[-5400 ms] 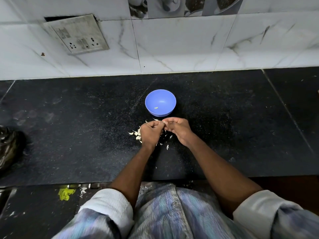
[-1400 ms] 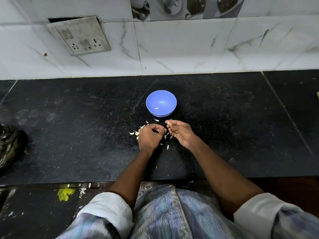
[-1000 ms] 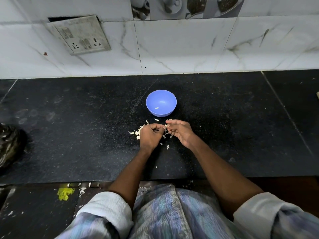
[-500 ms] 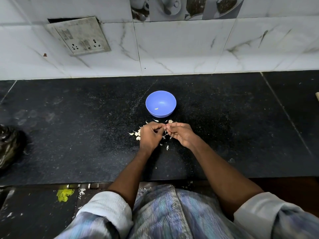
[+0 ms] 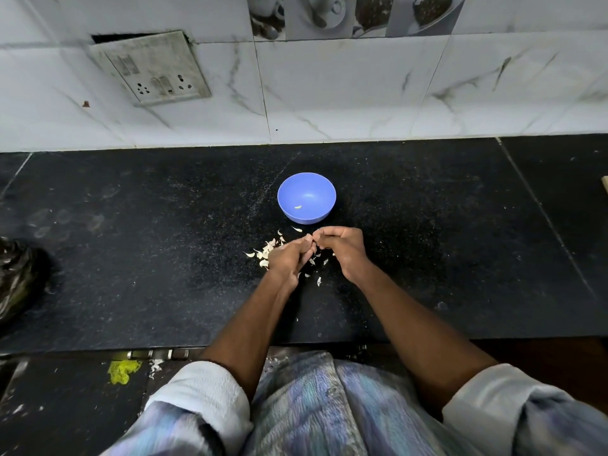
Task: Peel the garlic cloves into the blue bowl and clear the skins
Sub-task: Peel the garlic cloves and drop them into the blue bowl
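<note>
Grip: left hand (image 5: 289, 256) and right hand (image 5: 342, 246), fingers curled, fingertips meeting over the black speckled stone counter (image 5: 148, 258); whatever they pinch is too small to make out, presumably a garlic clove. Below and left of the hands: scatter of pale papery garlic skins (image 5: 266, 250) on the counter. Just beyond the hands: small round blue plastic bowl (image 5: 320, 192), upright, holding one pale peeled clove (image 5: 298, 207). Far left edge: dark crumpled bag (image 5: 16, 278). Behind: white marbled wall tiles (image 5: 345, 93) with a grimy switch-and-socket plate (image 5: 154, 69).
</note>
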A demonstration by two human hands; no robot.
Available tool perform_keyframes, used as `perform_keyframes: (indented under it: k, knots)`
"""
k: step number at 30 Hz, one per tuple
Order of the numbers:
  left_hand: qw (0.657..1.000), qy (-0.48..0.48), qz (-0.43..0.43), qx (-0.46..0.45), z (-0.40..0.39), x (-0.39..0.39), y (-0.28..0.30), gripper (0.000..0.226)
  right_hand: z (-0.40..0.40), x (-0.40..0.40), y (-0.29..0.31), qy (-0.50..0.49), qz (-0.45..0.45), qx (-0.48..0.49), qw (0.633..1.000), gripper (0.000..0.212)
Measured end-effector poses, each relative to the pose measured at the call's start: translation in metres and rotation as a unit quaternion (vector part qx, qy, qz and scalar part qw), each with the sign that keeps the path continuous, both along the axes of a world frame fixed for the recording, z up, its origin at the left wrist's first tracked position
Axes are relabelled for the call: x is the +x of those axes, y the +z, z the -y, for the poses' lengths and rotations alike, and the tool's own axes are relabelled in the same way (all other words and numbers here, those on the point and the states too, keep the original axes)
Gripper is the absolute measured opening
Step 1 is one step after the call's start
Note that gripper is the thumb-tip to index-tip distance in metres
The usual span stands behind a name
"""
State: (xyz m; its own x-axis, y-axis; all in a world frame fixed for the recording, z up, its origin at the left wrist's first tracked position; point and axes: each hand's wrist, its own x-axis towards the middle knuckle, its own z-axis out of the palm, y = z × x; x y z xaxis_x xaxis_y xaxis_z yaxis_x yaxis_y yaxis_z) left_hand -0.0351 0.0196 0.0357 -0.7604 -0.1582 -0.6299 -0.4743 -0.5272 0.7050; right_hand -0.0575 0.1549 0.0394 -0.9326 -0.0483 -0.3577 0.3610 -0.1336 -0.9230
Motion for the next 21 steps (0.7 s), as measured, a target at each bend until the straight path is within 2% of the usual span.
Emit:
perform_keyframes:
  k: [2, 3, 5, 8, 10, 11, 12, 13, 15, 16, 17, 18, 20, 21]
  knots:
    - [0.982, -0.013, -0.111, -0.154, 0.001, 0.002, -0.001, 0.009, 0.005, -0.003, 0.002, -0.018, 0.057, -0.05, 0.997, 0.011]
    - [0.951, -0.035, -0.179, -0.248, 0.005, 0.002, -0.002, 0.009, 0.007, -0.006, 0.002, -0.022, 0.098, -0.085, 0.991, 0.011]
    - [0.869, -0.08, -0.287, -0.395, 0.013, 0.001, -0.005, 0.009, 0.005, -0.011, 0.004, -0.015, 0.201, -0.155, 0.967, 0.008]
    - [0.781, -0.114, -0.344, -0.509, 0.018, 0.003, -0.008, 0.01, -0.001, -0.013, 0.007, 0.011, 0.313, -0.199, 0.929, 0.008]
    - [0.763, -0.119, -0.345, -0.533, 0.018, 0.004, -0.012, 0.01, -0.003, -0.012, 0.005, 0.009, 0.326, -0.213, 0.921, 0.01]
    - [0.773, -0.115, -0.335, -0.526, 0.016, 0.004, -0.014, 0.01, -0.003, -0.011, 0.003, 0.003, 0.32, -0.222, 0.921, 0.01]
    - [0.803, -0.105, -0.313, -0.496, 0.015, 0.003, -0.016, 0.01, -0.001, -0.01, 0.001, -0.001, 0.298, -0.222, 0.929, 0.011]
    - [0.851, -0.091, -0.274, -0.438, 0.013, 0.001, -0.015, 0.01, 0.001, -0.01, -0.001, -0.003, 0.259, -0.209, 0.943, 0.011]
    - [0.954, -0.047, -0.155, -0.252, 0.007, -0.003, -0.01, 0.008, 0.003, -0.01, -0.004, -0.008, 0.157, -0.156, 0.975, 0.013]
    - [0.982, -0.026, -0.098, -0.159, 0.003, -0.003, -0.006, 0.008, 0.002, -0.008, -0.005, -0.009, 0.118, -0.133, 0.984, 0.014]
    - [0.993, -0.009, -0.063, -0.102, 0.0, -0.002, -0.003, 0.009, 0.002, -0.007, -0.006, -0.011, 0.097, -0.12, 0.988, 0.015]
    - [0.994, 0.002, -0.053, -0.091, -0.002, -0.001, -0.003, 0.008, 0.001, -0.007, -0.007, -0.014, 0.091, -0.118, 0.989, 0.015]
    - [0.978, -0.001, -0.101, -0.183, -0.001, 0.003, -0.007, 0.008, 0.003, -0.008, -0.008, -0.018, 0.103, -0.126, 0.987, 0.017]
    - [0.958, -0.012, -0.137, -0.251, 0.001, 0.004, -0.01, 0.007, 0.004, -0.009, -0.008, -0.018, 0.112, -0.13, 0.985, 0.018]
